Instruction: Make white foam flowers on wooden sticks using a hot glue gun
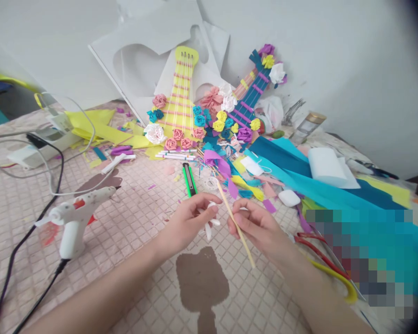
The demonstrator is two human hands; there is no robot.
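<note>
The right hand has a long, thin, pale yellow stick that looks like wood between its thumb and fingers. The stick is straight and plain, with nothing stuck on it that I can see. It leans, so its top end points up toward the left hand and its bottom end pokes out below the right hand. The stick is in the middle, over the table, between the two hands.

The left hand pinches a small, soft-looking, white twisted piece with its thumb and fingers. Its thin white ends hang out under the fingers, and one looks pointy. The rest of it hides behind the hand, so I cannot tell its whole shape. The white piece and the stick are near each other but do not touch.

Just past the left hand is a green and black craft knife. A white glue gun with a black cord is off to the left. Farther back stand a yellow toy guitar with white strings and paper flowers and a dark blue toy guitar with purple bands. Bright blue paper lies on the right side.
</note>
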